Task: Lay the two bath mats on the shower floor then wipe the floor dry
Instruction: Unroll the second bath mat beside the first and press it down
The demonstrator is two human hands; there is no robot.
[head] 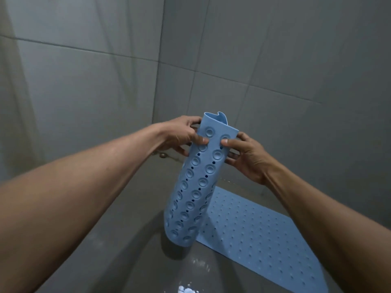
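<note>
A light blue rubber bath mat (pixel 196 187) hangs rolled into a loose tube, suction cups and small holes facing me. My left hand (pixel 182 134) grips its upper left edge and my right hand (pixel 245 155) grips its upper right edge, thumbs pressed on the front. Its lower end hangs just above the grey shower floor (pixel 127 218). A second blue mat (pixel 260 235) lies flat on the floor to the right, partly behind the rolled one and under my right forearm.
Grey tiled walls (pixel 275 60) meet in a corner straight ahead. A small metal drain (pixel 162 155) sits near the wall base, left of the rolled mat. The floor near the bottom edge shines wet (pixel 186 289).
</note>
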